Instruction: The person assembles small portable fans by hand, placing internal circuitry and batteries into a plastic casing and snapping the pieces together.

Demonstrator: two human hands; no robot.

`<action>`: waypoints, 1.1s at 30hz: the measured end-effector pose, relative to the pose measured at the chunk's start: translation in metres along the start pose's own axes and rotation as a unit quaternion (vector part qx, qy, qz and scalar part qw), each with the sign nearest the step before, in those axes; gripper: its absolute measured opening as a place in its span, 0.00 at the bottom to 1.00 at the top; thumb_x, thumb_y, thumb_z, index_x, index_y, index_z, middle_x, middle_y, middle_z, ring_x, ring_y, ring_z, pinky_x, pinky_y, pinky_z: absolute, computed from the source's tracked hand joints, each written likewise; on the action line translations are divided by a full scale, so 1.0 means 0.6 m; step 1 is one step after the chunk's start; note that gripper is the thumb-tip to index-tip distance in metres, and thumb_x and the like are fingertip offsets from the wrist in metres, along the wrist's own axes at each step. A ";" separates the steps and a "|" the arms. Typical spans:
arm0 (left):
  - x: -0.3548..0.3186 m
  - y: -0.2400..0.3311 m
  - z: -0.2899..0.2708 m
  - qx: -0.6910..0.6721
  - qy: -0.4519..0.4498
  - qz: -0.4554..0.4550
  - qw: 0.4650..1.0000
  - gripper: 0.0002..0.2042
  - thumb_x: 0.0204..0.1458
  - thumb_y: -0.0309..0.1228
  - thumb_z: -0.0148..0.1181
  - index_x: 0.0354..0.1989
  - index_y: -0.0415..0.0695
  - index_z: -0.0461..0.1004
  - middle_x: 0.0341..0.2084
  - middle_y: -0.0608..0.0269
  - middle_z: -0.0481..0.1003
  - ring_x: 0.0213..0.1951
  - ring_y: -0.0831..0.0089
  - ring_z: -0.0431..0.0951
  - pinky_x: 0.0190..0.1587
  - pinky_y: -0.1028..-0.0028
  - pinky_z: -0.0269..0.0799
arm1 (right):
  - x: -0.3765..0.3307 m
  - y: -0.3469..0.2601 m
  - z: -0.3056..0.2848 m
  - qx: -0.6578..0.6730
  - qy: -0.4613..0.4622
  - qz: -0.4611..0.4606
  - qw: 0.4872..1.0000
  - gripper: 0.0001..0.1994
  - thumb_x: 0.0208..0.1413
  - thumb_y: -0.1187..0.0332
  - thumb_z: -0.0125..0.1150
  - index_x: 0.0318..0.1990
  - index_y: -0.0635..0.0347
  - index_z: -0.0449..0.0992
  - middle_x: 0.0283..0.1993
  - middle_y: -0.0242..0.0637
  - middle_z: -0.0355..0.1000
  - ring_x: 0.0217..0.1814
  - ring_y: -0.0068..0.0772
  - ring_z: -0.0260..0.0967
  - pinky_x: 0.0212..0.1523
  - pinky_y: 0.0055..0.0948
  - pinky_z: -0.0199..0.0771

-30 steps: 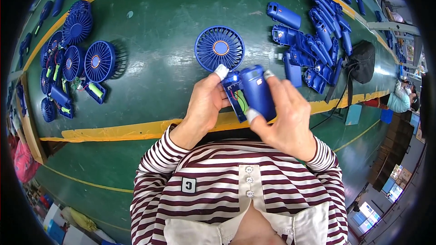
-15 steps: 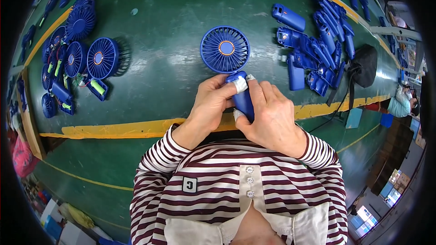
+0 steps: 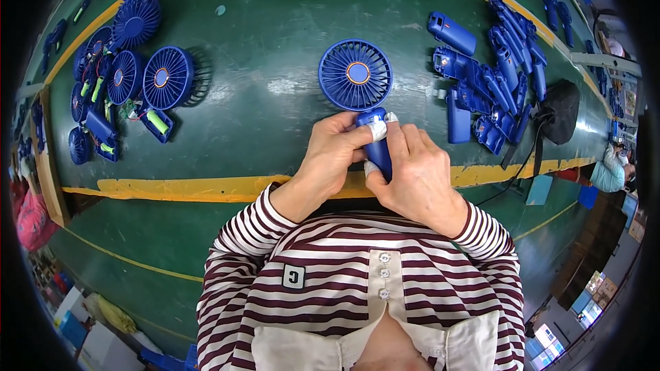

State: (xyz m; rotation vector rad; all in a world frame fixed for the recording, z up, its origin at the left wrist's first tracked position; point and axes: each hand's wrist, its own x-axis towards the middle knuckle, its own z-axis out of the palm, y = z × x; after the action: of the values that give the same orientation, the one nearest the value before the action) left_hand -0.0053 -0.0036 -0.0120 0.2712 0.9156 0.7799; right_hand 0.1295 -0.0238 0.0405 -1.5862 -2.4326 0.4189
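Observation:
A blue handheld fan (image 3: 355, 75) with a round slatted head and an orange ring at its centre is between my hands, its head pointing away from me. My left hand (image 3: 332, 149) grips the upper handle from the left, thumb laid across it. From the right, my right hand (image 3: 417, 170) closes on the same handle, fingertips near its top and thumb lower down. White wraps cover several of my fingertips. The handle's underside and the fingers beneath it are hidden.
Left on the green table (image 3: 261, 117) lie several fan heads (image 3: 168, 77) with wires and green cells (image 3: 157, 121). To the right is a pile of blue handle shells (image 3: 505, 55), beside a black bag (image 3: 558, 111). Yellow tape (image 3: 172, 190) runs along the near edge.
The whole view has shifted slightly, so the table and parts appear further right. Both hands keep the same grip on the fan's handle.

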 end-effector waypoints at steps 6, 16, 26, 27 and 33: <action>0.008 0.005 0.004 -0.007 0.038 -0.027 0.999 0.10 0.50 0.28 0.57 0.38 0.35 0.73 0.31 0.63 0.74 0.30 0.77 0.74 0.32 0.76 0.73 | -0.002 -0.004 0.000 0.009 0.015 0.013 1.000 0.26 0.32 0.68 0.62 0.42 0.75 0.66 0.30 0.45 0.64 0.29 0.43 0.66 0.26 0.35 0.70; -0.003 0.010 -0.006 -0.018 -0.027 0.055 0.998 0.10 0.50 0.25 0.55 0.41 0.35 0.71 0.38 0.55 0.75 0.37 0.72 0.75 0.43 0.72 0.71 | -0.021 0.029 0.023 0.318 0.035 0.164 0.933 0.20 0.40 0.63 0.66 0.37 0.69 0.69 0.25 0.43 0.69 0.25 0.35 0.70 0.25 0.30 0.69; -0.010 0.001 -0.005 0.002 -0.067 0.102 0.993 0.13 0.48 0.21 0.55 0.43 0.33 0.71 0.40 0.51 0.74 0.41 0.69 0.75 0.47 0.71 0.70 | -0.009 0.032 0.038 0.515 -0.086 0.236 0.819 0.17 0.47 0.66 0.62 0.39 0.70 0.68 0.27 0.31 0.67 0.27 0.16 0.62 0.27 0.20 0.66; -0.012 0.002 -0.004 0.014 -0.077 0.108 0.991 0.14 0.47 0.20 0.55 0.44 0.33 0.70 0.41 0.51 0.74 0.42 0.69 0.75 0.47 0.71 0.70 | -0.008 0.033 0.039 0.511 -0.076 0.235 0.823 0.16 0.47 0.66 0.62 0.39 0.70 0.68 0.26 0.32 0.67 0.27 0.16 0.62 0.27 0.20 0.66; -0.005 -0.013 0.001 0.010 -0.085 0.162 0.983 0.19 0.44 0.17 0.55 0.48 0.31 0.66 0.42 0.48 0.73 0.43 0.67 0.75 0.50 0.70 0.68 | -0.006 0.036 0.036 0.458 -0.072 0.235 0.854 0.16 0.45 0.66 0.62 0.37 0.69 0.69 0.25 0.34 0.68 0.26 0.19 0.63 0.26 0.22 0.66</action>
State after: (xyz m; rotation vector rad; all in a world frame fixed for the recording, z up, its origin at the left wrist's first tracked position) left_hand -0.0022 -0.0111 -0.0136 0.5060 0.7257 1.0292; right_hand 0.1427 -0.0217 0.0126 -1.6290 -1.4230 1.5362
